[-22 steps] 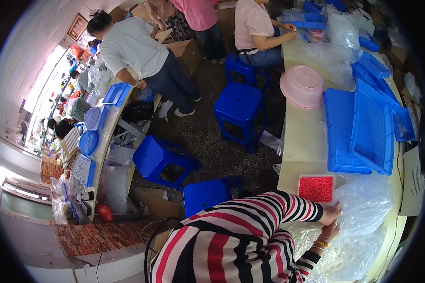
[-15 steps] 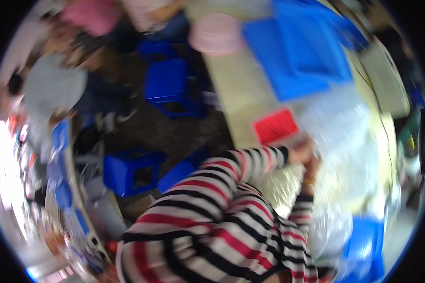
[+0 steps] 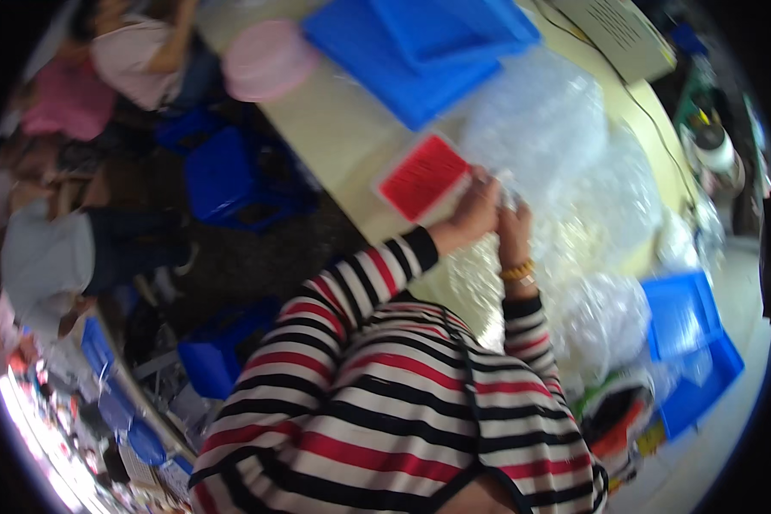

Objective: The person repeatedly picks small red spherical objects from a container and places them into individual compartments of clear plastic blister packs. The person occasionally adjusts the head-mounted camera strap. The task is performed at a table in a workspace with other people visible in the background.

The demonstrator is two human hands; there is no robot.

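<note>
My left hand (image 3: 473, 207) and my right hand (image 3: 513, 233) meet over the table, fingers closed and close together. Between their fingertips shows a small whitish, clear-looking piece (image 3: 507, 182); its kind is too small to make out. Just left of my left hand lies a flat red rectangular block (image 3: 423, 178) with a pale, see-through border. Clear plastic bags (image 3: 535, 111) lie crumpled beyond and to the right of my hands. A yellow bracelet circles my right wrist.
The pale table (image 3: 317, 146) carries a pink basin (image 3: 270, 60) and blue trays (image 3: 403, 64). Blue stools (image 3: 223, 176) stand on the dark floor at left, with people beyond. A blue bin (image 3: 698, 360) and bagged plastic (image 3: 604, 321) are at right. A cable (image 3: 660, 128) runs along the table's right side.
My view has turned, so table and trays sit further left and up. Both hands remain together beside the red block, with the whitish piece now visible at their fingertips.
</note>
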